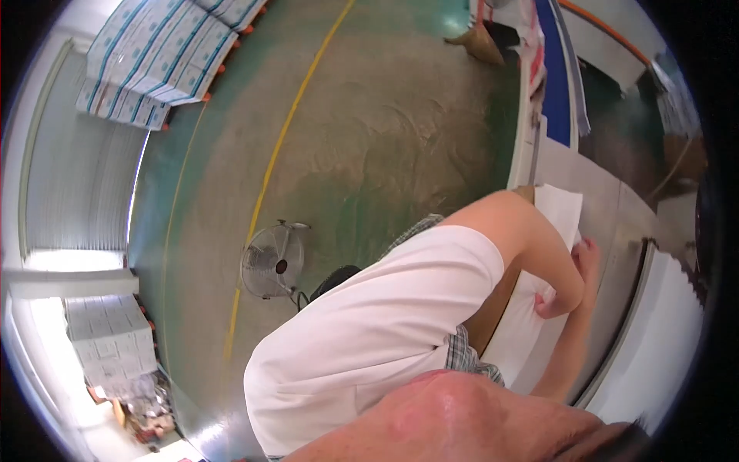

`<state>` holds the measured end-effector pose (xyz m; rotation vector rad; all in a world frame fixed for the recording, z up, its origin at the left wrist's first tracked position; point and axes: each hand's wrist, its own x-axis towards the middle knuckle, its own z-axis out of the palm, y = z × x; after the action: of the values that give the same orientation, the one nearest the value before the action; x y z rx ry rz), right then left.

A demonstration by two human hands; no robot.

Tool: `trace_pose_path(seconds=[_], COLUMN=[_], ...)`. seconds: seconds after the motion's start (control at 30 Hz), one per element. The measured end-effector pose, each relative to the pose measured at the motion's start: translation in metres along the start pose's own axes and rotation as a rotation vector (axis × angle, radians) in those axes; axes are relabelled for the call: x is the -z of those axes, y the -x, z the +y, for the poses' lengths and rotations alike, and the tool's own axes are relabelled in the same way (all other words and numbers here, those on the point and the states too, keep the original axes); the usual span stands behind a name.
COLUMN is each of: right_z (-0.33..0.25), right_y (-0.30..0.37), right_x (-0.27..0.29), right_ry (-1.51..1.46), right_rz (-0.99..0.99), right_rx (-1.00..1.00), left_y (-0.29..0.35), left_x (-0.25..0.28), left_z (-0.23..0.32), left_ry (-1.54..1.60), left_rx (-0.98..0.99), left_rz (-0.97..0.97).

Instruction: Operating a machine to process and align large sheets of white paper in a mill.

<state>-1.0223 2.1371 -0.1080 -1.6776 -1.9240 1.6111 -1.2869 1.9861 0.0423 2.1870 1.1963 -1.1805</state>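
Observation:
A long white sheet-like piece, perhaps cardboard [560, 206], lies along the metal worktop at my right, with a brown cardboard side [486, 312] beneath its near edge. My left arm, in a white sleeve, bends at the elbow across it. My left hand [549, 306] rests low on the white surface with its fingers curled in. Crossing beyond it, my right forearm rises to my right hand [587, 258], whose fingers are bent at the white piece's far edge. What lies inside either hand's fingers is hidden.
A round floor fan [275, 260] stands left of me near a yellow floor line [273, 158]. Stacked white cartons [162, 50] are at the far left, more cartons [112, 339] at lower left. A blue conveyor belt [556, 77] runs ahead; a brown sack [479, 44] lies near it.

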Motion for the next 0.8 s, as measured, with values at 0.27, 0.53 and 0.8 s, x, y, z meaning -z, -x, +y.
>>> trace_pose_path(seconds=[0.27, 0.53, 0.8], right_z=[-0.165, -0.105, -0.046], right_y=[-0.041, -0.054, 0.208], right_x=[-0.076, 0.029, 0.0], right_ry=[-0.081, -0.758, -0.485], right_rz=[-0.511, -0.055, 0.177], right_rx=[0.308, 0.312, 0.163], left_y=[-0.132, -0.115, -0.091], left_x=[0.076, 0.148, 0.12], left_z=[0.093, 0.067, -0.054], left_ry=[-0.125, 0.06, 0.553], left_rx=[-0.679, -0.793, -0.563], left_rz=[-0.121, -0.34, 0.509])
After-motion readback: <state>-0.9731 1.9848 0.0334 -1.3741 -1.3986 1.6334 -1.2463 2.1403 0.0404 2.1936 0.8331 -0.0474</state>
